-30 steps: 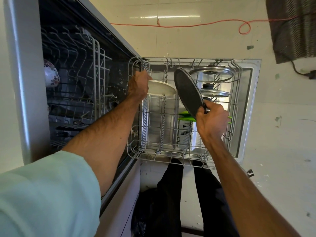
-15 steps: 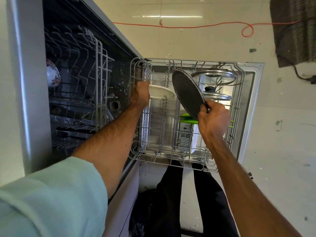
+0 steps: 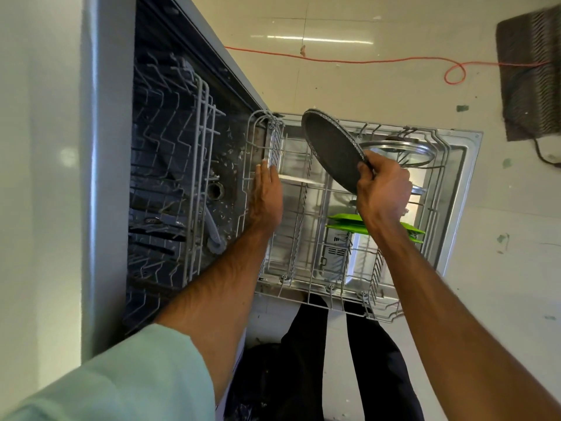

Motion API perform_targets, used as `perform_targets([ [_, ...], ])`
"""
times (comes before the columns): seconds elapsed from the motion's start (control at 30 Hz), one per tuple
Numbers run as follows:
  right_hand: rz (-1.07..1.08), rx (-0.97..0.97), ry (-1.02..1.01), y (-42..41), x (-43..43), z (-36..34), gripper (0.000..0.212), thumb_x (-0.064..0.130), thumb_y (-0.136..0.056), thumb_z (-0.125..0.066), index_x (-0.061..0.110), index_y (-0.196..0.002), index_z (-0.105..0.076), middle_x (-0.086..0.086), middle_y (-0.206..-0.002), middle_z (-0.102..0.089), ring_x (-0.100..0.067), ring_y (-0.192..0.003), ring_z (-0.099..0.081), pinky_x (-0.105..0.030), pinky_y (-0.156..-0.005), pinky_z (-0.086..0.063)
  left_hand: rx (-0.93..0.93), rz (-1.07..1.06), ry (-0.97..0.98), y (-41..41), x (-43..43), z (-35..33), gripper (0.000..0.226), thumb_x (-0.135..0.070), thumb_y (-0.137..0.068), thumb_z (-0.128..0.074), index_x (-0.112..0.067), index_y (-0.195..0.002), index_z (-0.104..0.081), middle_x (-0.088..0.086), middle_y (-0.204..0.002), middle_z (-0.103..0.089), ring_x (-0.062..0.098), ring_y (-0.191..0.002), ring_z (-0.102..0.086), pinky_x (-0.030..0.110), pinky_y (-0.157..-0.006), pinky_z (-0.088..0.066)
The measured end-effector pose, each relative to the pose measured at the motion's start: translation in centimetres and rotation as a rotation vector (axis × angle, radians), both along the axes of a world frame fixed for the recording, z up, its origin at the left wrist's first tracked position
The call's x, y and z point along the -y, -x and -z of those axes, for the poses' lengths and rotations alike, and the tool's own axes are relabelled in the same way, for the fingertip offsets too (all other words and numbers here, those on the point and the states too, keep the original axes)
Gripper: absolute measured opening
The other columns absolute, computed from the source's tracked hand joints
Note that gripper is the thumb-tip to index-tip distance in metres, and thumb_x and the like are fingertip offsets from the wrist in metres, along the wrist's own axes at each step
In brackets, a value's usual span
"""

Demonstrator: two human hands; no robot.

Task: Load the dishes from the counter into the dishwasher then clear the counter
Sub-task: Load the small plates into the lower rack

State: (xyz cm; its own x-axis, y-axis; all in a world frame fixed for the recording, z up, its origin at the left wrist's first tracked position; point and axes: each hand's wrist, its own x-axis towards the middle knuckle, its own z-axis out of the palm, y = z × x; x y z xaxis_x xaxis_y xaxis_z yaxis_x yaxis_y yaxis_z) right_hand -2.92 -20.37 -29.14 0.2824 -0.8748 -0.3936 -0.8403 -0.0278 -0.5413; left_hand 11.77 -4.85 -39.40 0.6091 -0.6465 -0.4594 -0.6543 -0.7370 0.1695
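The lower dishwasher rack (image 3: pixel 309 294) is pulled out over the open door. A white plate (image 3: pixel 299 180) stands on edge in its left rows. My left hand (image 3: pixel 267 192) lies flat with straight fingers beside that plate, at the rack's left wall. My right hand (image 3: pixel 384 185) grips the lower rim of a dark round plate (image 3: pixel 332 148), held tilted above the middle of the rack. A glass pot lid (image 3: pixel 397 147) stands at the rack's far right, and green flat pieces (image 3: pixel 349 224) lie under my right wrist.
The upper rack (image 3: pixel 194 177) sits inside the dark dishwasher tub on the left. An orange cable (image 3: pixel 379 60) runs across the pale floor, with a dark mat (image 3: pixel 534 74) at the top right. My legs (image 3: pixel 328 360) stand at the door's near edge.
My left hand let go of the white plate, which now stands on edge in the rack, and its fingers straightened. My right hand raised the dark plate slightly.
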Motion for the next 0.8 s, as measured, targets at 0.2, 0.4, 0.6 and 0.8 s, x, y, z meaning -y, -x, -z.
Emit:
perform_targets([
  [0.2,-0.095,0.099,-0.031,-1.8,1.1,0.6,0.026,0.015,-0.098,-0.055,0.016,-0.115,-0.075,-0.010,-0.097,-0.076,-0.029,-0.086,-0.068,-0.039,-0.075,-0.057,0.078,0.095,-0.010,3.5,-2.0,-1.0,0.084,0.012,-0.086,-0.037,0.000,-0.159,0.003,0.019,-0.167,0.007,0.033,-0.155,0.003,0.038,-0.118,-0.037],
  [0.4,-0.354,0.099,-0.002,-4.1,2.8,0.9,0.025,0.016,-0.095,-0.057,0.016,-0.112,-0.075,-0.011,-0.089,-0.075,-0.033,-0.083,-0.068,-0.039,-0.069,-0.054,0.027,0.075,-0.030,3.8,-2.1,-2.1,0.091,0.011,-0.082,-0.040,-0.001,-0.158,0.009,0.017,-0.167,0.014,0.031,-0.155,0.007,0.038,-0.113,-0.043],
  [0.6,-0.519,0.037,0.010,-5.7,3.0,1.2,0.029,0.013,-0.097,-0.057,0.017,-0.121,-0.073,-0.012,-0.109,-0.077,-0.036,-0.099,-0.070,-0.045,-0.085,-0.058,0.003,0.056,-0.030,3.6,-2.0,-2.2,0.093,0.013,-0.085,-0.045,-0.003,-0.159,0.008,0.015,-0.167,0.016,0.029,-0.155,0.009,0.035,-0.108,-0.048],
  [0.8,-0.537,0.010,0.023,-6.0,2.7,2.0,0.032,0.011,-0.100,-0.056,0.016,-0.129,-0.069,-0.013,-0.117,-0.075,-0.035,-0.102,-0.070,-0.043,-0.089,-0.057,0.001,0.051,-0.017,3.1,-2.2,-1.8,0.091,0.012,-0.083,-0.039,-0.003,-0.159,0.007,0.015,-0.168,0.013,0.029,-0.155,0.006,0.036,-0.111,-0.045],
])
